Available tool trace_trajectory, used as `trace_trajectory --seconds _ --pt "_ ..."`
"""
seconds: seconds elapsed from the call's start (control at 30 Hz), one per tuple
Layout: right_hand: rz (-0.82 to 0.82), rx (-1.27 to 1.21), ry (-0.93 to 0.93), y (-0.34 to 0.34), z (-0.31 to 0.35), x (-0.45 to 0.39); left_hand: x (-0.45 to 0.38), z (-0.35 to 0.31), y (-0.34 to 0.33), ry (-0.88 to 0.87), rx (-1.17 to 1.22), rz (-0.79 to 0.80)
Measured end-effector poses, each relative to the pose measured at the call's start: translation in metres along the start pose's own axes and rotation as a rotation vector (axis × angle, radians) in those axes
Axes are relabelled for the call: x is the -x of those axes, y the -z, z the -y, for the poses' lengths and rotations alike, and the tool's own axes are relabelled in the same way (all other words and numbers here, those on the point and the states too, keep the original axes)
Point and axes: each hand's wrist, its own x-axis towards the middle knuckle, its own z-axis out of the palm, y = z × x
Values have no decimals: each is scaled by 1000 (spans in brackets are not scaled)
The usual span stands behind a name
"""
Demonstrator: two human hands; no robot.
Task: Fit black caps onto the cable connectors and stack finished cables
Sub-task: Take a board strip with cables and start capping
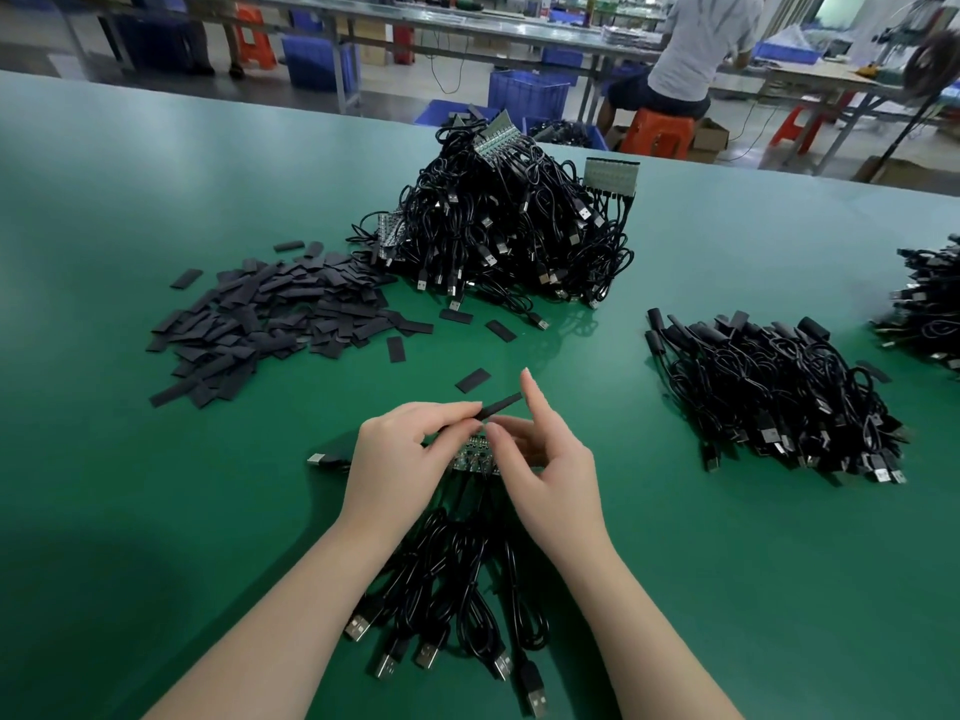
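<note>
My left hand (400, 449) pinches a flat black cap (501, 406) between thumb and forefinger, just above a small green circuit-board strip (475, 454). My right hand (545, 459) holds that strip from the right, its index finger raised beside the cap. Black USB cables (452, 595) run from the strip toward me, their plugs lying between my forearms. A heap of loose black caps (275, 319) lies at the left. A tall pile of uncapped cables (509, 226) stands behind. Capped cables (779, 392) are stacked at the right.
All this lies on a green table (156, 511). One capped connector (327, 456) lies left of my left hand. A few stray caps (472, 380) lie ahead of my hands. Another cable pile (930, 304) sits at the right edge. A person (696, 49) sits at a far bench.
</note>
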Motion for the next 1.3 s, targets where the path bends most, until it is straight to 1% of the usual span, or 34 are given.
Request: trace_trajectory --seconds 0.07,0.17,0.27,0.4,0.5,0.6,0.73,0.87,0.93,1.0,1.07,1.13,1.27,1.3 --pt "23 8 -20 -4 2 1 1 0 -2 -23 -28 14" --pt "1 29 7 -6 5 2 3 -3 -3 -62 -69 58" --pt "-56 -15 -15 -3 6 3 1 -3 -2 -70 -44 74" --pt "-184 -88 -12 3 7 0 2 -2 -3 -39 -21 100" --pt "-226 -132 1 7 8 -1 3 2 -5 16 -15 125" --pt "-279 -184 -14 8 10 -1 2 4 -5 11 -37 131" --pt "-211 -181 -30 6 11 -1 3 5 -4 15 -36 114" --pt "-125 -251 -79 3 10 2 2 4 -4 32 1 72" --pt "-53 -209 -85 0 10 2 2 5 -4 32 -5 73" --pt "-48 -129 -74 -2 10 2 2 4 -4 27 -12 76" --pt "-78 -130 -61 -1 10 1 2 3 -3 9 -8 76" --pt "-111 -181 -57 3 11 0 2 1 -3 19 -6 99" --pt "-298 -388 -141 12 14 -4 2 2 -2 105 -68 264" --pt "-316 -422 -155 12 15 -4 2 2 -2 110 -85 294"
